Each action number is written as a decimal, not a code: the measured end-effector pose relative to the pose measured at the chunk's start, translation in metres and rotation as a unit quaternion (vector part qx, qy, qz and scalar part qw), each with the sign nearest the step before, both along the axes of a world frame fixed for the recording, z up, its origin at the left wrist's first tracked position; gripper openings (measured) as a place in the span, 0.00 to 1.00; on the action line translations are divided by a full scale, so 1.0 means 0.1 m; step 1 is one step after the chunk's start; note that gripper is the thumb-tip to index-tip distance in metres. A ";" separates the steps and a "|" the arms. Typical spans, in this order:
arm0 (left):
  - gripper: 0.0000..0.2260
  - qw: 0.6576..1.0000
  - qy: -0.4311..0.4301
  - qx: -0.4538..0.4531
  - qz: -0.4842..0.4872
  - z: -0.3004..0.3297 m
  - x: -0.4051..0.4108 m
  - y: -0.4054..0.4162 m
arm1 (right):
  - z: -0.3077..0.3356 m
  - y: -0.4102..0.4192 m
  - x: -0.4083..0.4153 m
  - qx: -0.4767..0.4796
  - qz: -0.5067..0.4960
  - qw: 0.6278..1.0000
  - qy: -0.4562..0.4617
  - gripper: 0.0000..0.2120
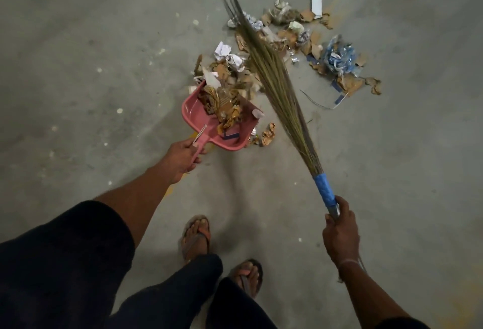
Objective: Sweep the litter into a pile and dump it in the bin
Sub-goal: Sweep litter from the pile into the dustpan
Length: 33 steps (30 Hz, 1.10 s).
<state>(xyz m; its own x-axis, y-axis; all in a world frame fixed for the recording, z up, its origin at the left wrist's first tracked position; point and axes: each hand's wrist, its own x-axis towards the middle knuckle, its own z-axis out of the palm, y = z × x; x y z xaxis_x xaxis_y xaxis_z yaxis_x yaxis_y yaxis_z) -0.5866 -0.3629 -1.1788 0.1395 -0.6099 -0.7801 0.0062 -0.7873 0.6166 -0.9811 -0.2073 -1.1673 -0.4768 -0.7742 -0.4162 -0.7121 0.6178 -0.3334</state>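
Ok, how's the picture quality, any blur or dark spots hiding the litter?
Head view: dim, flat light; broom bristles smeared by motion blur; litter pile soft but readable; pink dustpan clear; wide-angle vignetting darkens the corners; faint shadow on the floor by the feet.

I'm seeing the person wearing a dark short sleeve (78,237), dark trousers (167,294), flip-flops (197,234), and a thread band (349,263) just behind the right hand's fingers.

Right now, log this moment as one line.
left hand grips dustpan | right hand grips broom | dustpan part-filled | litter remains on floor | bin unseen
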 end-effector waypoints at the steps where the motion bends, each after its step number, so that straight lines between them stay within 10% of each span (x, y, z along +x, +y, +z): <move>1: 0.13 1.000 0.000 0.000 -0.003 0.03 0.06 0.02 | 0.02 -0.05 0.02 0.001 -0.002 1.000 -0.008 0.25; 16: 0.11 0.984 0.002 -0.015 -0.179 0.12 1.28 -0.11 | -0.11 -0.87 1.12 0.007 -0.030 0.999 -0.014 0.25; 33: 0.15 0.989 -0.011 0.034 -0.146 -0.23 2.50 -0.32 | -0.32 -1.52 1.99 0.053 -0.051 0.995 0.065 0.24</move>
<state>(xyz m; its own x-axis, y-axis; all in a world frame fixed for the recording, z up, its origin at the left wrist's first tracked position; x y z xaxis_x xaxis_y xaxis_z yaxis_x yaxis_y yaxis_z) -0.3364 -0.3952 -1.2022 -0.0182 -0.5727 -0.8196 -0.2407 -0.7931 0.5595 -0.7817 -0.3597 -1.1998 -0.6054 -0.6748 -0.4221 -0.6772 0.7153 -0.1722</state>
